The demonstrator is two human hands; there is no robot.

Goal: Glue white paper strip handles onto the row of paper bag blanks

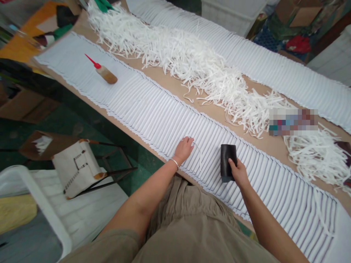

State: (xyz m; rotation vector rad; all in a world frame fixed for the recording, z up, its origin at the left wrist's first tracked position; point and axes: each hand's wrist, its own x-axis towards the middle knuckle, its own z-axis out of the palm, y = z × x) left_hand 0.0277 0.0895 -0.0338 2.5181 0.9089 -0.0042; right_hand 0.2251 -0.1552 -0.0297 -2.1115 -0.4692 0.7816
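Note:
A long sheet of white strips with dark lines between them lies along the near side of the table. My left hand, with a bracelet at the wrist, rests on it with fingers curled together. One loose white strip trails from those fingers, its end lying on the sheet. To the right, my right hand grips a flat black rectangular pad by its right side, thumb on top. The pad's underside is hidden.
A squeeze bottle with a red nozzle lies toward the sheet's far left. Heaped white strips run along the table's middle, with a second striped sheet behind. A stool and a white tub stand at lower left.

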